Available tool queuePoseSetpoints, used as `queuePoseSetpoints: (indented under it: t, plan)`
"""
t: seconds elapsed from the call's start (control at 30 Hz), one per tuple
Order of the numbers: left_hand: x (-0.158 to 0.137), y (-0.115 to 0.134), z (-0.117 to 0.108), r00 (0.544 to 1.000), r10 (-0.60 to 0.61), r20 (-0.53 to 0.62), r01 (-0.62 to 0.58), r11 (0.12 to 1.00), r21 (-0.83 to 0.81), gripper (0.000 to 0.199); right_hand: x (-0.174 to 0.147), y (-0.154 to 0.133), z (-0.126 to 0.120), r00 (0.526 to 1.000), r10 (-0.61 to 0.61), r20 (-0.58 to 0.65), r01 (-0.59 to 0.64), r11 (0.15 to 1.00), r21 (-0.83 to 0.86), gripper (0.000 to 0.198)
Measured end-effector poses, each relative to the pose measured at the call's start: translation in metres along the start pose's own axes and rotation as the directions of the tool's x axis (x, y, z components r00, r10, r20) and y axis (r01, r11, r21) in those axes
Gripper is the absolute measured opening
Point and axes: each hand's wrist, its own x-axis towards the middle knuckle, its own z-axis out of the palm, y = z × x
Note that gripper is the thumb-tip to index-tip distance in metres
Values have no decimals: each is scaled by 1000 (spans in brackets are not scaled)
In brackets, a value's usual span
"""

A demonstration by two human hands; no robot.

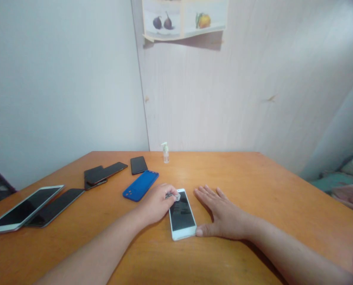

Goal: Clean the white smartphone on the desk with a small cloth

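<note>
White phone (182, 217) lies face up at the lower centre of the frame, between both hands. The left hand (157, 202) has thumb and forefinger clamped on a crumpled pale wad (177, 196), held against the screen's upper left. The right hand (223, 215) rests on the table (238, 178), fingers slightly spread, thumb at the lower right corner, probably bracing against sliding.

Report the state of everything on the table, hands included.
White smartphone: flat, screen up, dark.
Left hand: closed on a crumpled whitish scrap.
Right hand: spread palm-down, thumb at the smartphone's edge.
Blue phone case: lying flat.
Pump bottle: upright.
White tablet: screen up, dark, overlapping a dark phone.
Two dark phones: one atop the other.
Rear black phone: lying flat.
</note>
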Motion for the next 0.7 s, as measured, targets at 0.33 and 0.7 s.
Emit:
queuePoseSetpoints:
  t: [0.33,0.7]
  plan:
    - [7,0,-2,994,27,-109,-13,992,128,14,-3,-14,-3,997,-80,4,80,993,90,120]
    - [2,32,3,989,117,89,-139,940,312,13,-2,-14,0,997,-72,-36,76,992,106,118]
